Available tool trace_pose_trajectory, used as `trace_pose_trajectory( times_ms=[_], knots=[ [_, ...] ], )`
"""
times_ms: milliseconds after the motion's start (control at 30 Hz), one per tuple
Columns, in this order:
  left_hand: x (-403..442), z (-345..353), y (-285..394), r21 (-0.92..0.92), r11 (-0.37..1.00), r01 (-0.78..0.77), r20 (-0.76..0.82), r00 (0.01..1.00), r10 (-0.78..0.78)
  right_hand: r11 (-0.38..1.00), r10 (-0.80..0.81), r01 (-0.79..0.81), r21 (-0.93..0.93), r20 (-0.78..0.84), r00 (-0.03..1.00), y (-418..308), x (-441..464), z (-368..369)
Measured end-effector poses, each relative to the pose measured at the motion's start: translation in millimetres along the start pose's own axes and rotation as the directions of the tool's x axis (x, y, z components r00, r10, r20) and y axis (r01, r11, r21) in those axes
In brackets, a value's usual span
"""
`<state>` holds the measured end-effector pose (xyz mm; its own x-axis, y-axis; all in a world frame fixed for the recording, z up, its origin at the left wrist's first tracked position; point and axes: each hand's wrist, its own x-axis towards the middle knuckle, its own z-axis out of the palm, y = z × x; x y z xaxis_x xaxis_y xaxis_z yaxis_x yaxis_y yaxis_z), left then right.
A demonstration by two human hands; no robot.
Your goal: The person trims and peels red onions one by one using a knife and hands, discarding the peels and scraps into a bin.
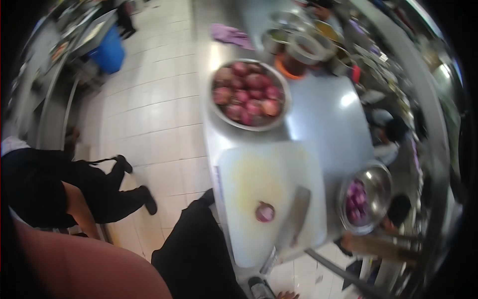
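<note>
A blurred, skin-coloured shape, apparently my left hand or forearm, fills the lower left close to the lens; its fingers cannot be made out. Fingertips of what looks like my right hand show at the bottom edge, apart and with nothing visible in them. Above them, the handle of a broad-bladed knife sticks out past the edge of a white cutting board. Left of the blade sits a red onion piece, its pale side up. No hand touches knife or onion.
A metal bowl of whole red onions stands beyond the board. Peeled onions fill part of a steel bowl at right. Containers and a purple cloth lie farther back. A person in black is at left.
</note>
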<state>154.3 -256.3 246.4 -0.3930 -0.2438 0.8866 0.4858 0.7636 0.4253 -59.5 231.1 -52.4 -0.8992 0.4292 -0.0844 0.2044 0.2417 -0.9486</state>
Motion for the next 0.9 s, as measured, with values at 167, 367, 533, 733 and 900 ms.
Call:
trace_pose_trajectory(
  times_ms=[167, 367, 533, 733, 900],
  knots=[
    [-8, 21, 1, 0.015, 1.000, 0.008, -0.043, 0.999, -0.008, 0.990, -0.022, 0.025, -0.138, 0.019, 1.000, -7, 17, -5],
    [-14, 33, 6, 0.052, 0.997, 0.062, -0.036, 0.998, -0.060, 0.972, 0.048, -0.033, -0.231, 0.063, 0.997, 25, 7, -33],
    [-12, 35, -1, 0.065, 0.995, 0.069, -0.050, 0.997, -0.066, 0.990, -0.006, 0.010, -0.140, 0.029, 1.000, 14, 20, 2],
    [-4, 22, -18, 0.061, 0.984, 0.168, -0.089, 0.983, -0.162, 0.992, -0.047, 0.047, -0.115, 0.005, 0.999, -6, 29, -37],
    [24, 7, -20, -0.022, 0.959, 0.282, -0.113, 0.952, -0.283, 0.963, -0.247, 0.244, -0.119, -0.015, 0.969, -69, 17, -65]
  ],
)
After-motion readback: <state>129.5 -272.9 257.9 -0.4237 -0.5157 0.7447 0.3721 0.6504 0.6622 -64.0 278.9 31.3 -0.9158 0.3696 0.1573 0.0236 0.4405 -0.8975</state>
